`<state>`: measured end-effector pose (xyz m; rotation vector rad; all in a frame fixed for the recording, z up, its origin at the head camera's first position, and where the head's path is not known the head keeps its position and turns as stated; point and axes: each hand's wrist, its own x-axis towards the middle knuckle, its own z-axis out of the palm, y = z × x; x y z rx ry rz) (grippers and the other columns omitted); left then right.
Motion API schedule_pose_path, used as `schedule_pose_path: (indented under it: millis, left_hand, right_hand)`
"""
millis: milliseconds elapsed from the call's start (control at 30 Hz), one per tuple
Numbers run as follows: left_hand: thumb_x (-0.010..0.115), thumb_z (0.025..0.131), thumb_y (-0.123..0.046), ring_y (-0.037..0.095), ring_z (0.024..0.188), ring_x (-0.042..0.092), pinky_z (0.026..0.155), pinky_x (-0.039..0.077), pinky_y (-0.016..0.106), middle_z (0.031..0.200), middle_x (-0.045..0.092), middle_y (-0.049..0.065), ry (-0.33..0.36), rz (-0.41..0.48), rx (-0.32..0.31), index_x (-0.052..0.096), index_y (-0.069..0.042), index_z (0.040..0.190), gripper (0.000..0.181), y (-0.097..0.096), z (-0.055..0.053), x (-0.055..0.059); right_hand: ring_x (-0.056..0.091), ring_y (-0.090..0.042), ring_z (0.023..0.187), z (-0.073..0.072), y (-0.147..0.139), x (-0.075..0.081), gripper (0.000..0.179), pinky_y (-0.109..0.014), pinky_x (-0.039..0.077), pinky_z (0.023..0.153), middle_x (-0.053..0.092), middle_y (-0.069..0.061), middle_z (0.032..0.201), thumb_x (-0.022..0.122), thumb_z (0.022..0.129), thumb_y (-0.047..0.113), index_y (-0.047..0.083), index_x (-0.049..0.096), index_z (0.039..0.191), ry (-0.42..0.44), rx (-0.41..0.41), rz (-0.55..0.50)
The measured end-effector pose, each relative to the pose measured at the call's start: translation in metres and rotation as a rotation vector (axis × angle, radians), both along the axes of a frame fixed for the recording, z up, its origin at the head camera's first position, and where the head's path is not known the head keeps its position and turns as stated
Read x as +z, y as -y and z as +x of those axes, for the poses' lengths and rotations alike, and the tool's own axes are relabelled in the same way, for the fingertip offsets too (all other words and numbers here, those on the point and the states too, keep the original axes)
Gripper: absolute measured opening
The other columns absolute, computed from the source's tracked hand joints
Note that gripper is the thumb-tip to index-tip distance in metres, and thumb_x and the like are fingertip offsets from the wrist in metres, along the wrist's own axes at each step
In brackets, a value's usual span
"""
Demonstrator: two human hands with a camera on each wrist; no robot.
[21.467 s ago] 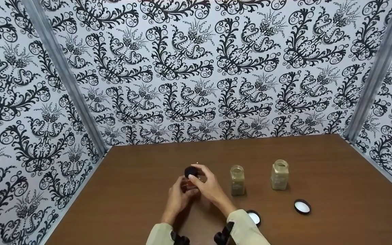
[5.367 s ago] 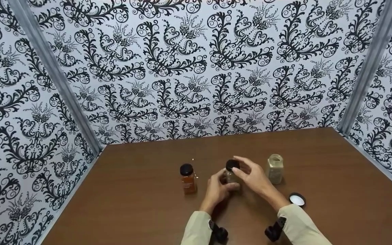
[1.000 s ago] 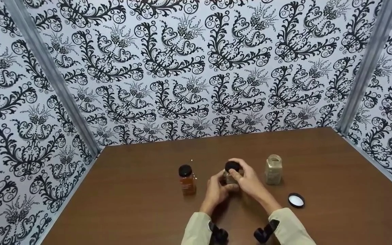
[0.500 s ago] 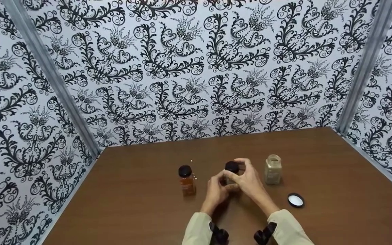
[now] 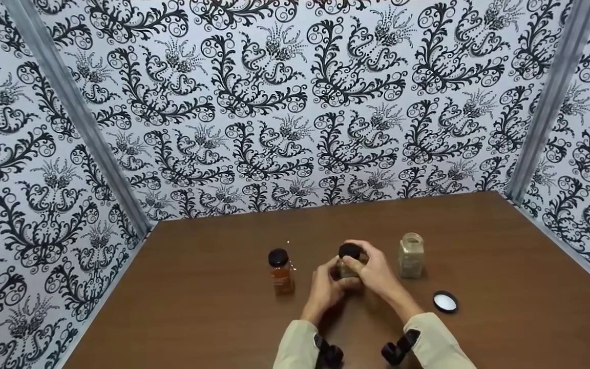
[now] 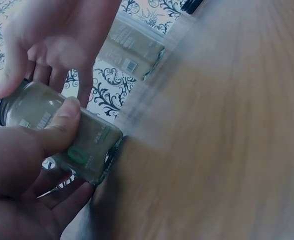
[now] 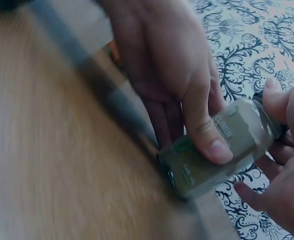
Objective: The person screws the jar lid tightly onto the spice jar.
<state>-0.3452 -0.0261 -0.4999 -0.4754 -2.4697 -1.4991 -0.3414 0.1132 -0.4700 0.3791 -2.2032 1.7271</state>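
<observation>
At the middle of the table, my left hand (image 5: 324, 287) grips the body of a glass spice jar (image 6: 94, 132) filled with greenish-brown powder. The jar stands with its base at the table top. A black lid (image 5: 349, 250) sits on its mouth, and my right hand (image 5: 377, 271) pinches that lid between thumb and fingers. In the right wrist view, the left thumb lies across the label. To the left stands a jar of orange-red spice (image 5: 282, 279) with a black lid on. On the right, another jar of pale powder (image 5: 411, 259) stands with its mouth uncovered.
A loose black lid (image 5: 445, 302) lies with its white inside up, in front of the uncovered jar. Small bright specks lie beside the orange-red jar. The brown table (image 5: 213, 287) ends at patterned walls (image 5: 274, 102) at the back and sides.
Earlier both hands were at the orange-red jar, then moved right to the middle jar, whose lid left the table. In the last half second, my right fingers closed round the lid again.
</observation>
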Motion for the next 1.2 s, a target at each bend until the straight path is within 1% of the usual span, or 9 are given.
schedule_pose_path:
  millis: [200, 433, 533, 633, 733, 800, 900, 1100, 1200]
  left_hand:
    - [0.084, 0.079, -0.02, 0.007, 0.073, 0.057, 0.067, 0.049, 0.022, 0.095, 0.077, 0.004, 0.001, -0.04, 0.068, 0.07, -0.016, 0.125, 0.048, -0.003, 0.003, 0.002]
    - [0.082, 0.077, -0.01, 0.01, 0.073, 0.058, 0.065, 0.047, 0.022, 0.085, 0.072, 0.0, -0.023, -0.042, 0.072, 0.072, -0.018, 0.109, 0.034, -0.005, 0.003, 0.003]
    - [0.082, 0.08, -0.014, 0.008, 0.074, 0.057, 0.067, 0.047, 0.021, 0.093, 0.075, 0.001, -0.01, -0.049, 0.04, 0.072, -0.019, 0.114, 0.035, -0.003, 0.002, 0.002]
    - [0.083, 0.082, -0.02, 0.008, 0.082, 0.061, 0.071, 0.05, 0.023, 0.105, 0.076, 0.004, 0.002, -0.044, -0.007, 0.07, -0.019, 0.123, 0.043, 0.0, 0.0, 0.001]
    - [0.084, 0.08, -0.022, 0.011, 0.091, 0.066, 0.078, 0.053, 0.024, 0.111, 0.076, 0.005, 0.024, -0.027, -0.034, 0.069, -0.018, 0.127, 0.049, 0.002, 0.0, 0.003]
    - [0.085, 0.08, -0.023, 0.013, 0.093, 0.067, 0.079, 0.054, 0.026, 0.11, 0.076, 0.006, 0.016, -0.026, -0.035, 0.069, -0.016, 0.127, 0.05, 0.002, 0.0, 0.003]
    - [0.085, 0.079, -0.023, 0.011, 0.089, 0.067, 0.077, 0.053, 0.025, 0.105, 0.077, 0.005, 0.0, -0.039, -0.001, 0.07, -0.017, 0.124, 0.048, 0.0, 0.002, 0.003]
    - [0.073, 0.08, 0.005, 0.006, 0.069, 0.051, 0.062, 0.042, 0.019, 0.083, 0.07, 0.007, -0.134, -0.081, 0.047, 0.069, -0.014, 0.109, 0.035, -0.004, 0.005, 0.002]
    - [0.075, 0.081, 0.002, 0.008, 0.067, 0.049, 0.06, 0.04, 0.019, 0.08, 0.068, 0.008, -0.142, -0.082, 0.032, 0.069, -0.013, 0.106, 0.03, -0.002, 0.006, 0.0]
  right_hand:
    - [0.066, -0.034, 0.107, 0.003, 0.008, -0.001, 0.031, -0.038, 0.055, 0.088, 0.069, -0.021, 0.116, 0.075, 0.086, 0.003, 0.002, 0.066, 0.116, 0.005, -0.124, 0.04]
    - [0.068, -0.031, 0.1, 0.002, 0.011, -0.004, 0.034, -0.049, 0.054, 0.088, 0.073, -0.017, 0.111, 0.082, 0.081, 0.013, 0.006, 0.067, 0.111, -0.078, -0.257, 0.113]
    - [0.068, -0.032, 0.106, 0.001, 0.005, -0.004, 0.035, -0.04, 0.055, 0.089, 0.071, -0.018, 0.118, 0.078, 0.086, 0.014, 0.005, 0.066, 0.117, -0.05, -0.156, 0.071]
    - [0.061, -0.039, 0.121, -0.003, -0.006, 0.0, 0.043, -0.029, 0.051, 0.098, 0.059, -0.024, 0.138, 0.068, 0.095, 0.013, 0.002, 0.058, 0.135, -0.014, 0.073, 0.047]
    - [0.051, -0.045, 0.133, -0.011, -0.015, 0.005, 0.049, -0.023, 0.044, 0.106, 0.049, -0.027, 0.149, 0.058, 0.1, 0.011, -0.003, 0.046, 0.145, -0.018, 0.291, 0.106]
    - [0.052, -0.045, 0.131, -0.014, -0.018, 0.007, 0.048, -0.023, 0.044, 0.106, 0.052, -0.027, 0.145, 0.057, 0.1, 0.009, -0.003, 0.047, 0.145, -0.031, 0.337, 0.16]
    - [0.061, -0.041, 0.12, -0.014, -0.015, 0.007, 0.042, -0.027, 0.05, 0.1, 0.063, -0.026, 0.132, 0.063, 0.095, 0.005, -0.002, 0.057, 0.137, -0.045, 0.251, 0.162]
    - [0.068, -0.027, 0.103, 0.0, 0.003, 0.006, 0.041, -0.031, 0.055, 0.086, 0.071, -0.019, 0.121, 0.083, 0.081, 0.012, 0.008, 0.073, 0.121, -0.051, -0.112, 0.108]
    - [0.069, -0.026, 0.102, 0.002, 0.002, 0.005, 0.045, -0.027, 0.055, 0.084, 0.071, -0.017, 0.122, 0.085, 0.08, 0.019, 0.011, 0.072, 0.122, -0.019, -0.11, 0.105]
